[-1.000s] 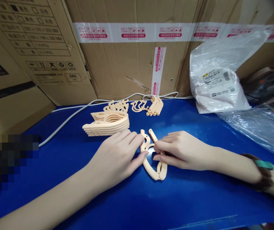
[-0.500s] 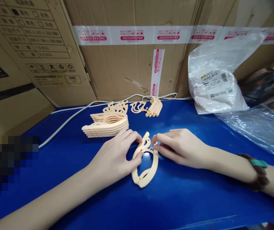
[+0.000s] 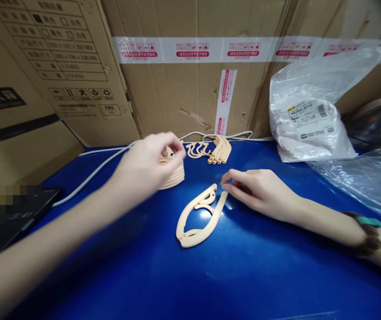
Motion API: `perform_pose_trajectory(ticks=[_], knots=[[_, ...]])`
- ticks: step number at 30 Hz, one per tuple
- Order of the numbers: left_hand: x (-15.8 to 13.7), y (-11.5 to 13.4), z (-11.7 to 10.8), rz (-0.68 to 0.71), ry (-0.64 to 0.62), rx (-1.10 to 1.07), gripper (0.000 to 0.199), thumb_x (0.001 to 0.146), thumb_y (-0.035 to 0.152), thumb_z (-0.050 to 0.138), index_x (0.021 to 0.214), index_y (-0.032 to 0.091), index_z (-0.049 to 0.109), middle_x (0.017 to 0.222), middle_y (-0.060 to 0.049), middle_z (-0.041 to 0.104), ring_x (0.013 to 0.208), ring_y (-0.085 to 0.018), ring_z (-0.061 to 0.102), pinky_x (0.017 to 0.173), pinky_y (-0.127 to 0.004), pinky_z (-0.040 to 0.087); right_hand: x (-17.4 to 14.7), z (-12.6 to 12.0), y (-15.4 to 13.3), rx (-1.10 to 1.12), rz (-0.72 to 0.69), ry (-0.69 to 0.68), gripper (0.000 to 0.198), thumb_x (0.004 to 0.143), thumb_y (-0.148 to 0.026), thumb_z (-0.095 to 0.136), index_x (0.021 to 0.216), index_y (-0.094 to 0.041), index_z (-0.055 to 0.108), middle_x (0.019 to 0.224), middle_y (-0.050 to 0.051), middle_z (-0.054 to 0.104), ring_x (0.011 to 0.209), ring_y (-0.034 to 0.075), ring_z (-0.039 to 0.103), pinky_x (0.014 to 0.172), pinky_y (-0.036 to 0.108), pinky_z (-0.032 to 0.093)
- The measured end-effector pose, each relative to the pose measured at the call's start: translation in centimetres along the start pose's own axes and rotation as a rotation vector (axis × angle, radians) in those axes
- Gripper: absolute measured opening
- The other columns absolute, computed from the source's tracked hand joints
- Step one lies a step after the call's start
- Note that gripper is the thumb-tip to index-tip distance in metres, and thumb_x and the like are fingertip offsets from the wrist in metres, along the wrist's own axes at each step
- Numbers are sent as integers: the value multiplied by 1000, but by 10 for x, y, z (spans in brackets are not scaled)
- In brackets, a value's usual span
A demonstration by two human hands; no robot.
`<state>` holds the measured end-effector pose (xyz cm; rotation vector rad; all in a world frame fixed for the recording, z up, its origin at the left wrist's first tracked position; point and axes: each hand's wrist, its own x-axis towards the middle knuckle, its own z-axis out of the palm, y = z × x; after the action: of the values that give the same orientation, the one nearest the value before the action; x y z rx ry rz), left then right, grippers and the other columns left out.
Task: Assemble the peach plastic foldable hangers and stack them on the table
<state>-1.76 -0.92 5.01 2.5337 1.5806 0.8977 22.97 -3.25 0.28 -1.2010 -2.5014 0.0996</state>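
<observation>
A cream plastic folding hanger (image 3: 184, 217) lies on the blue table, its two curved arms joined at the near end and apart at the far end. My right hand (image 3: 260, 191) is just right of the far ends, thumb and forefinger slightly apart, with nothing visible between them. My left hand (image 3: 148, 160) is over the stack of hanger pieces (image 3: 173, 178), slightly blurred. Its fingers curve loosely toward the thumb, and I see nothing held. Part of a pile of small pieces (image 3: 170, 151) shows through the gap between finger and thumb.
Loose hooks (image 3: 196, 150) and a row of curved arm pieces (image 3: 221, 151) lie at the back. Behind them run a white cable (image 3: 98, 171) and cardboard boxes (image 3: 173, 98). A white plastic bag (image 3: 310, 129) stands right; a phone (image 3: 26, 218) lies left.
My left hand has left the hanger and moved up and left over the stack. The hanger has turned slightly on the table. My right hand's fingers are now clear of the hanger's end.
</observation>
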Motion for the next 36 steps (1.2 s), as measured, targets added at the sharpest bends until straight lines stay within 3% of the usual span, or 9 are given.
perform_pose_trajectory(ticks=[4, 6, 9, 19, 23, 26, 30, 33, 36], knots=[[61, -49, -5, -211, -99, 139, 23, 82, 40, 54, 80, 19, 64, 80, -5, 68, 72, -21, 58, 63, -30, 37, -4, 0, -1, -63, -40, -32, 22, 96, -30, 42, 94, -20, 62, 67, 0, 63, 59, 13, 57, 58, 24, 35], [83, -76, 4, -320, -205, 203, 29, 79, 48, 56, 77, 20, 63, 84, -7, 69, 77, -24, 60, 63, -30, 37, -5, 0, -1, -82, -62, -34, 25, 97, -30, 40, 91, -19, 62, 68, 1, 63, 60, 14, 58, 58, 24, 35], [101, -104, 20, -357, -254, 230, 32, 69, 50, 65, 73, 18, 63, 86, -11, 68, 84, -29, 60, 64, -32, 36, -6, 0, -1, -91, -76, -29, 26, 97, -30, 39, 90, -19, 63, 70, 2, 65, 61, 14, 58, 58, 24, 35], [112, -122, 37, -439, -320, 153, 29, 58, 44, 73, 57, 17, 64, 58, -7, 63, 76, -28, 60, 63, -32, 39, -5, 1, 0, -90, -92, -22, 25, 97, -28, 41, 88, -19, 62, 70, 0, 66, 61, 14, 57, 60, 25, 34], [114, -112, 23, -462, -339, 69, 28, 63, 41, 70, 68, 13, 69, 61, -4, 65, 68, -21, 60, 61, -28, 41, -5, 0, 0, -95, -89, -28, 25, 97, -29, 40, 89, -19, 62, 72, 1, 66, 62, 14, 58, 60, 25, 34], [112, -89, -1, -391, -293, 33, 37, 73, 43, 61, 87, 10, 70, 70, 1, 65, 74, -15, 56, 67, -23, 40, -5, 0, 1, -104, -94, -30, 24, 97, -28, 40, 90, -19, 61, 74, 1, 67, 63, 14, 59, 60, 25, 35], [98, -41, -28, -158, -5, 48, 45, 83, 43, 51, 96, 3, 66, 78, 2, 59, 83, -13, 53, 75, -24, 36, -4, 1, 1, -118, -100, -8, 24, 97, -28, 40, 88, -19, 60, 73, 2, 67, 63, 14, 60, 61, 25, 36], [77, -5, -26, -102, 121, -163, 35, 86, 35, 50, 89, 4, 66, 73, 2, 56, 70, -8, 51, 67, -22, 35, -7, -1, 1, -60, -25, 122, 16, 96, -30, 44, 95, -20, 55, 67, -1, 62, 57, 13, 57, 57, 24, 38], [49, 22, -6, -186, -10, -514, 14, 82, 23, 57, 77, 11, 62, 65, 1, 59, 53, -5, 46, 54, -20, 36, -10, -7, -1, 34, 23, 356, 22, 94, -33, 48, 109, -19, 45, 65, -4, 54, 51, 11, 49, 52, 23, 38]])
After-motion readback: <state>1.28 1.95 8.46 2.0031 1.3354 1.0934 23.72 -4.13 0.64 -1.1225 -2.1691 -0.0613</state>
